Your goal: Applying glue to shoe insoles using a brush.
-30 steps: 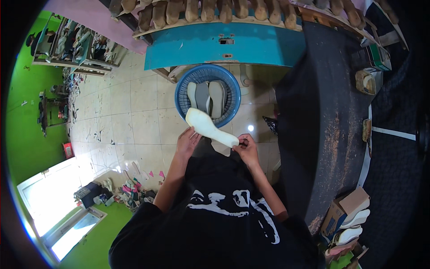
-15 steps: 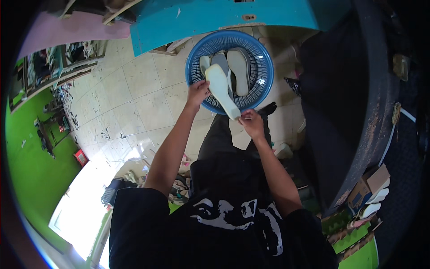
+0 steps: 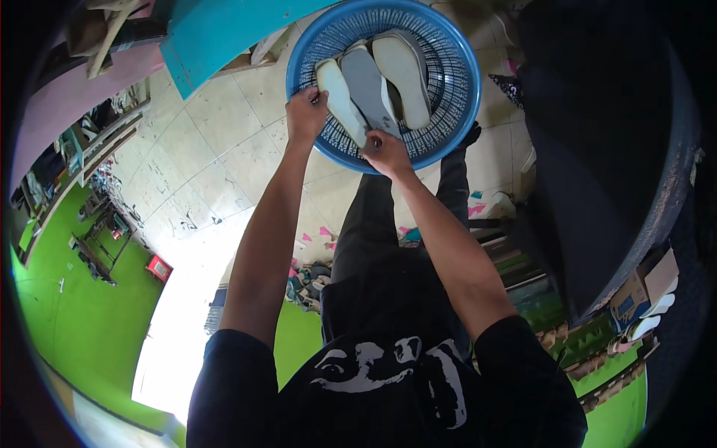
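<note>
Both hands are stretched out over a round blue basket (image 3: pixel 448 112) standing on the pale tiled floor (image 3: pixel 216 164), and together they hold one pale shoe sole (image 3: pixel 341 101) by its two ends. The left hand (image 3: pixel 305 113) is curled over the sole's far end just inside the basket's left rim, fingers closed on it; the right hand (image 3: pixel 386 151) pinches the near end at the basket's near rim, thumb and fingers shut around the edge. Gripped like this, the long, floppy piece stays straight and lies flat against the two others already inside the basket: a grey sole (image 3: pixel 368 89) touching it on its right, and a whitish sole (image 3: pixel 402 67) beyond that, all three side by side and pointing the same way. A teal board (image 3: pixel 216 37) leans just left of the basket, and a big dark drum-like machine (image 3: pixel 620 149) stands to its right.
</note>
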The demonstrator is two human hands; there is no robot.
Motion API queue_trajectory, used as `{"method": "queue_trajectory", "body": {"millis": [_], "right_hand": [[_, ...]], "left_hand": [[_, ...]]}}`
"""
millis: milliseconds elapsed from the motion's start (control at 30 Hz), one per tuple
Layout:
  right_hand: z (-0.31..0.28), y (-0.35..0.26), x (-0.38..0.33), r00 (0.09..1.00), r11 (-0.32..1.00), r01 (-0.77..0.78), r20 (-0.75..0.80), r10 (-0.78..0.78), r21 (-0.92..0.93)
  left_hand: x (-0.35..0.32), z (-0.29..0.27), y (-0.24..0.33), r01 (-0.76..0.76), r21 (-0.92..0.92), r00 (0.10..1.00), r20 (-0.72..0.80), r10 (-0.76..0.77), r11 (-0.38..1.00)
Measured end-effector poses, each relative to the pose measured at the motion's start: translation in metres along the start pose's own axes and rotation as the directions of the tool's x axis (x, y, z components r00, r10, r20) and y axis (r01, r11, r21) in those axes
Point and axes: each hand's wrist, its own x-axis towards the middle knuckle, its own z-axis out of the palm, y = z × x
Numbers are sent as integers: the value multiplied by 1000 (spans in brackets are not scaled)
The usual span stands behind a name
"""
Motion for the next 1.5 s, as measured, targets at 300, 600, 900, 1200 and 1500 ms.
{"method": "queue_trajectory", "body": {"millis": [300, 600, 900, 1200, 1500], "right_hand": [[12, 13, 14, 962, 958, 254, -66, -264, -132], [11, 2, 11, 962, 956, 260, -48, -268, -137], [-23, -18, 13, 991, 943, 117, 103, -89, -313], [-143, -55, -33, 988, 986, 84, 114, -101, 147], [-298, -69, -156, 901, 782, 370, -398, -171, 502]], "left_hand": [[-9, 3, 18, -125, 184, 986, -89, 143, 975], [6, 3, 1, -253, 219, 967, 63, 245, 942], [-6, -5, 29, -347, 291, 930, 234, 285, 892], [-96, -11, 91, -442, 10, 864, 273, 423, 897], [-203, 37, 249, -443, -445, 690, 385, 613, 778]]}}
